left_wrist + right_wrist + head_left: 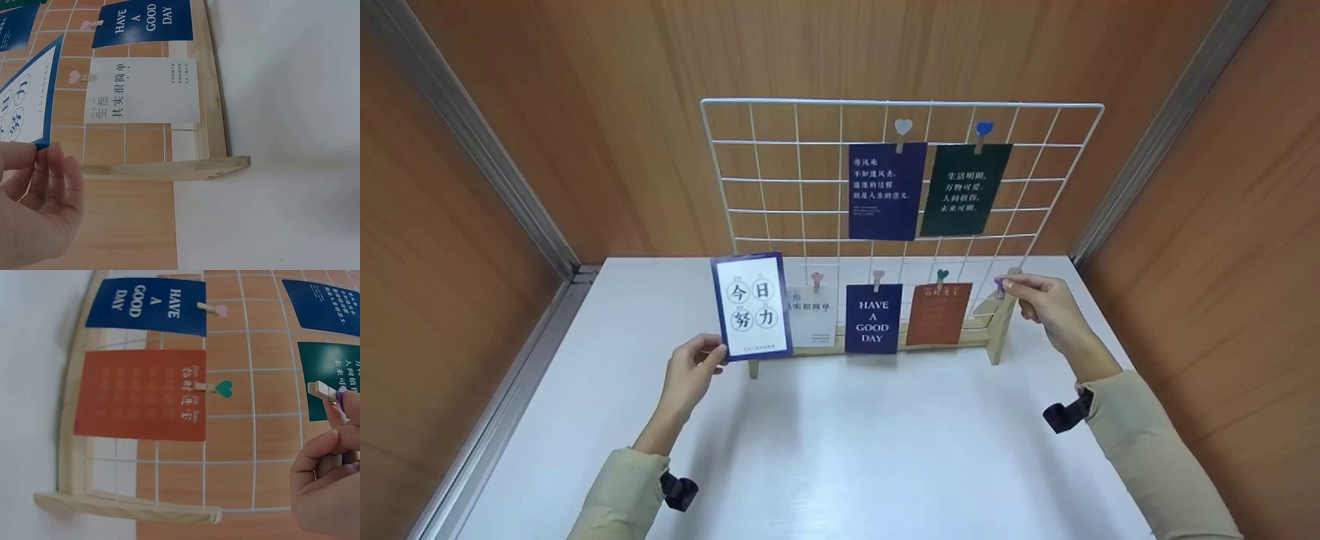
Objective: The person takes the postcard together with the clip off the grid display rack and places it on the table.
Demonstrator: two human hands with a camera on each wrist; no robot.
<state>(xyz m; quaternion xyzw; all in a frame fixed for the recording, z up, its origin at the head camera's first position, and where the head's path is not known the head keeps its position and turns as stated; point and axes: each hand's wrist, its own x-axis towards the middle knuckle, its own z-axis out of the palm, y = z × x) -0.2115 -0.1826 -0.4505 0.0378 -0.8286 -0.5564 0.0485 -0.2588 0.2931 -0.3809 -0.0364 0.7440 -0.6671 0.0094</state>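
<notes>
My left hand [695,373] pinches a white card with a blue border [752,306] by its lower left corner, in front of the grid's left part. In the left wrist view its thumb and fingers meet at the card's corner. Between thumb and finger, my right hand [1048,306] holds a small wooden clothespin [322,390] with a purple top, near the right end of the stand. A white wire grid [780,180] rises from a wooden stand [997,330]. Pegged low on it are a white card [814,330], a navy card [873,341] and an orange-red card [939,322].
Higher on the grid hang a dark blue card [885,221] under a white heart peg [903,126] and a dark green card [960,221] under a blue heart peg [984,128]. The stand is on a white table [930,450], with wood-patterned walls [585,112] around it.
</notes>
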